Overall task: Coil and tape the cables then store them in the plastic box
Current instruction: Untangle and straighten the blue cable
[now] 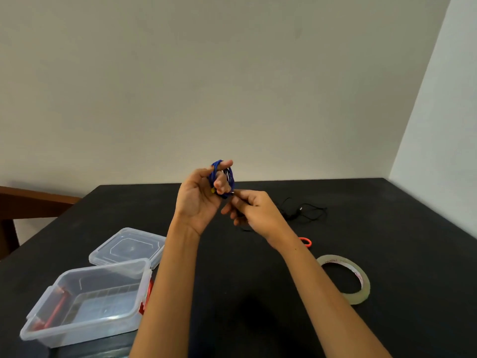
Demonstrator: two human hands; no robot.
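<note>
Beige wall (232, 73) behind, black table (387, 202) under both hands. Clear plastic box (85, 329) sits open, near and left of the left hand (198, 200). No cable shows inside it, only red latches at its ends. Its lid (129, 248) lies just behind it. Tape roll (335, 260) lies flat, near and right of the right forearm, untouched. Black cable (309, 210) lies loose and uncoiled just beyond the right hand (254, 210). Blue cable (214, 174) is wound in several loops round the raised left fingers, which are partly curled and hold the coil. Right thumb and forefinger pinch what looks like its free end, touching the coil's lower edge. Judgement: first coil nearly complete; taping, boxing and the black cable remain. Small orange loop (307, 241) beside the right wrist, unidentified.
</note>
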